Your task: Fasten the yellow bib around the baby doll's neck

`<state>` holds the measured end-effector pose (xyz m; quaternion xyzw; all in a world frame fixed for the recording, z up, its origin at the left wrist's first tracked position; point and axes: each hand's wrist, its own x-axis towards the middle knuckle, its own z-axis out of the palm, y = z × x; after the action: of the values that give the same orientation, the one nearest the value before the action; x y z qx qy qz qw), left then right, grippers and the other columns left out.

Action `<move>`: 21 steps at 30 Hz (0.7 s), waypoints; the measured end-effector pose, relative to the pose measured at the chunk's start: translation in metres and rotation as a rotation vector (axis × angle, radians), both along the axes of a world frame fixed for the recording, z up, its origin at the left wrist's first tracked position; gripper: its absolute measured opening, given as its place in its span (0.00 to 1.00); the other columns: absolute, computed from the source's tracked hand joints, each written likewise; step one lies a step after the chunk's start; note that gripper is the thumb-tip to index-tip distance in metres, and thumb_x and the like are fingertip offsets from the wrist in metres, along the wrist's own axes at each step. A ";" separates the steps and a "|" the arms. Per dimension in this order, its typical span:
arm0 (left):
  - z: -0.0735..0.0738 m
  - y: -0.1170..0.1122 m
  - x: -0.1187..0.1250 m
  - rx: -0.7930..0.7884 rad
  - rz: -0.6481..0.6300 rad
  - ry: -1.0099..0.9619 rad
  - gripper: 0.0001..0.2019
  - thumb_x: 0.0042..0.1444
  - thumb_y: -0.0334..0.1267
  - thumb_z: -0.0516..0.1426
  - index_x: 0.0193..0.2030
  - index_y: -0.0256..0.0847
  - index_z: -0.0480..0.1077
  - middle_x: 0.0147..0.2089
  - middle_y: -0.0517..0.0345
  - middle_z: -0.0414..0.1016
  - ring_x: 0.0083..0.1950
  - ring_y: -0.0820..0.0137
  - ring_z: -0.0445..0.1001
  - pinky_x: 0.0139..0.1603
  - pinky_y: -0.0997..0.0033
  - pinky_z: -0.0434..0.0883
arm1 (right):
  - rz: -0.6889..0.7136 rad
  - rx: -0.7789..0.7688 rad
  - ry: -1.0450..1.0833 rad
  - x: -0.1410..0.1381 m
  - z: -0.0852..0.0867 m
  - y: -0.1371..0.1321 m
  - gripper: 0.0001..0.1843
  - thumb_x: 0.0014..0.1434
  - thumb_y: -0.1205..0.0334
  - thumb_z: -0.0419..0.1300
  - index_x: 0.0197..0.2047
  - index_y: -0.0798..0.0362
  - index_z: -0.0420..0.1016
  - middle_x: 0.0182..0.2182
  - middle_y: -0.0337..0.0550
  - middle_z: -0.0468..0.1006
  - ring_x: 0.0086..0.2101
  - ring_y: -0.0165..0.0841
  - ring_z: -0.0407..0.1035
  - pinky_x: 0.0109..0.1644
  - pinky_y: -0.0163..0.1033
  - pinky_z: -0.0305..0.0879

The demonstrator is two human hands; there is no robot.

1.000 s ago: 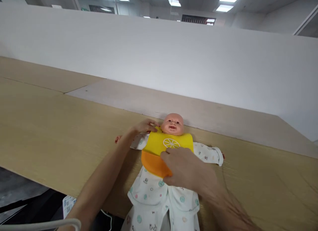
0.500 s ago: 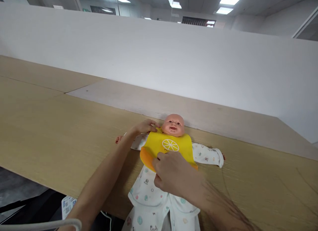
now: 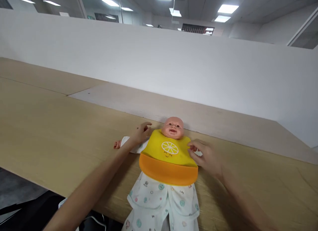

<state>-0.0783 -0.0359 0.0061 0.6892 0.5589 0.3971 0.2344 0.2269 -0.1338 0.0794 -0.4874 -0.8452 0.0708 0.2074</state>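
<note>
A baby doll lies on its back in white printed clothes. Over its chest is a yellow bib with a white citrus slice and a smiling face; its orange pocket spans the belly. My left hand is beside the bib's upper left corner, above the doll's sleeve, fingers loosely bent and apart. At the bib's right edge hovers my right hand, thumb and fingers parted; whether the fingertips touch the bib I cannot tell. It hides most of the doll's arm on that side.
The doll rests on a wooden table that meets a pale raised strip and a white partition behind its head. Below the table's near left edge are a black bag-like item and a white cable.
My right hand has moved from the bib's lower middle to its right edge, uncovering the printed face and orange pocket. My left hand has shifted slightly left, off the bib's neck corner.
</note>
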 end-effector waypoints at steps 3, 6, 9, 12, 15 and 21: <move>0.001 -0.020 -0.015 0.172 0.127 0.295 0.17 0.56 0.37 0.48 0.47 0.37 0.71 0.34 0.52 0.76 0.36 0.66 0.72 0.40 0.66 0.68 | -0.122 0.197 0.056 0.040 -0.035 -0.001 0.11 0.62 0.57 0.51 0.39 0.54 0.70 0.36 0.44 0.76 0.38 0.33 0.70 0.43 0.39 0.65; -0.001 -0.037 -0.032 0.310 0.170 0.514 0.14 0.58 0.36 0.47 0.44 0.37 0.72 0.41 0.47 0.77 0.41 0.62 0.74 0.45 0.63 0.67 | -0.160 0.229 0.026 0.071 -0.060 -0.006 0.16 0.61 0.53 0.52 0.47 0.53 0.69 0.43 0.46 0.76 0.44 0.35 0.69 0.48 0.42 0.67; -0.007 -0.045 -0.047 0.344 0.186 0.614 0.12 0.59 0.36 0.48 0.42 0.39 0.71 0.37 0.48 0.78 0.40 0.62 0.74 0.44 0.63 0.67 | -0.132 0.165 -0.096 0.088 -0.075 -0.011 0.25 0.58 0.46 0.54 0.54 0.51 0.66 0.52 0.47 0.71 0.52 0.41 0.65 0.54 0.49 0.65; -0.011 -0.043 -0.055 0.306 0.171 0.659 0.12 0.59 0.37 0.47 0.36 0.39 0.71 0.32 0.49 0.77 0.36 0.64 0.73 0.39 0.66 0.67 | -0.131 0.063 -0.197 0.097 -0.085 -0.010 0.35 0.56 0.41 0.54 0.61 0.52 0.61 0.58 0.48 0.65 0.57 0.45 0.59 0.57 0.55 0.61; -0.011 -0.037 -0.056 0.272 0.169 0.698 0.13 0.59 0.37 0.46 0.31 0.39 0.70 0.30 0.50 0.76 0.33 0.65 0.72 0.34 0.68 0.64 | -0.151 -0.021 -0.162 0.102 -0.091 -0.007 0.32 0.60 0.44 0.49 0.61 0.54 0.61 0.58 0.49 0.66 0.56 0.42 0.60 0.59 0.52 0.61; -0.008 -0.026 -0.052 0.281 0.216 0.730 0.14 0.58 0.38 0.47 0.28 0.39 0.69 0.30 0.50 0.76 0.31 0.66 0.71 0.33 0.69 0.62 | -0.176 -0.036 -0.117 0.111 -0.095 0.002 0.27 0.62 0.47 0.48 0.59 0.52 0.65 0.53 0.49 0.70 0.52 0.40 0.63 0.58 0.50 0.62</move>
<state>-0.1298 -0.0619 -0.0016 0.7474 0.6150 0.2211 -0.1192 0.3374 -0.1322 -0.0151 -0.5668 -0.8083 0.0389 0.1544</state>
